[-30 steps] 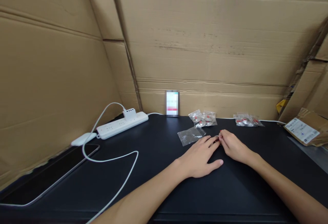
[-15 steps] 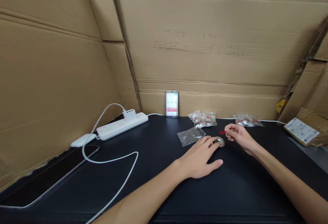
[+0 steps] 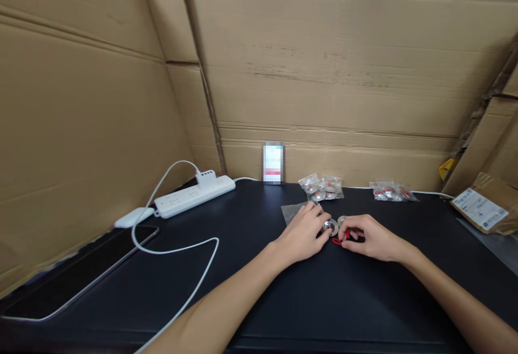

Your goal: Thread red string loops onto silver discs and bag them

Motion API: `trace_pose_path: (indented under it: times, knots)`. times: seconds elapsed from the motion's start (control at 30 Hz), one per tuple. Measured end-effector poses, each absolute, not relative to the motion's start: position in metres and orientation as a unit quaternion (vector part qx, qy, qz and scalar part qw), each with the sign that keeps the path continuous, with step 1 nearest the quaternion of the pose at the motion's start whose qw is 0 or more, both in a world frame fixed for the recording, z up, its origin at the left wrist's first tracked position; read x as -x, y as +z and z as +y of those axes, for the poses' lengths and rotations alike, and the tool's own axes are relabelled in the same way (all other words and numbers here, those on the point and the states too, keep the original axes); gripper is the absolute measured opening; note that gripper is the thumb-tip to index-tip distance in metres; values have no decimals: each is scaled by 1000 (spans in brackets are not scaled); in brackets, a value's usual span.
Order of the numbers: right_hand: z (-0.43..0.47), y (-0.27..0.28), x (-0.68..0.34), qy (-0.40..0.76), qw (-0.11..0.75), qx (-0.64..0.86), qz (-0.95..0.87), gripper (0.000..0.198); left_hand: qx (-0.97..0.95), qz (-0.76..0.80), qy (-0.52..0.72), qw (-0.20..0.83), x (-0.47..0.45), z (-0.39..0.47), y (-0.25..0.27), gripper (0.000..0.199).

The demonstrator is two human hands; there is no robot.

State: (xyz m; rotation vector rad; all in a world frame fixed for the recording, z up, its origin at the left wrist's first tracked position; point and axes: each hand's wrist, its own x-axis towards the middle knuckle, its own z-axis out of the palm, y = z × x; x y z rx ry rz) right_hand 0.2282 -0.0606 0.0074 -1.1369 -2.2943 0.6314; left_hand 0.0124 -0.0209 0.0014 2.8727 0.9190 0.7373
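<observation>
My left hand [image 3: 306, 233] is on the black table with its fingers curled, thumb and fingertips at the edge of a shiny round metal disc [image 3: 331, 227] shaped like a small cymbal. A second metal disc [image 3: 342, 219] lies just right of it, partly hidden by my right hand [image 3: 366, 236]. Between the fingertips of that hand is a red cord [image 3: 337, 241], whose small loop sticks out to the left. Under and behind my left hand lies a clear plastic bag [image 3: 290, 212], mostly covered.
Clear packets with metal discs and red bits [image 3: 321, 188] lie at the back; more packets [image 3: 392, 191] are farther right. A phone [image 3: 273, 163] leans on the cardboard wall [image 3: 324, 95]. At left are a power strip [image 3: 194, 197], white cable [image 3: 194, 292] and tablet [image 3: 81, 273]; at right, a labelled parcel [image 3: 481, 208].
My right hand has moved left and nearer with the red cord, down beside the discs. My left hand has drawn back and curled from flat; two discs now show instead of one.
</observation>
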Motion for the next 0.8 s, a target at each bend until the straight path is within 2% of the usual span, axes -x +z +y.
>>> trace_pose_path:
  times: [0.4, 0.57, 0.8]
  knots:
    - [-58, 10, -235, 188, 287, 440, -830, 6, -905, 336, 260, -10, -14, -20, 0, 30]
    - [-57, 6, -237, 107, 262, 461, -841, 5, -905, 332, 267, -11, -15, -21, 1, 26]
    - [-58, 7, -235, 111, 235, 459, -849, 6, -910, 321, 260, 9, -14, -21, -1, 23]
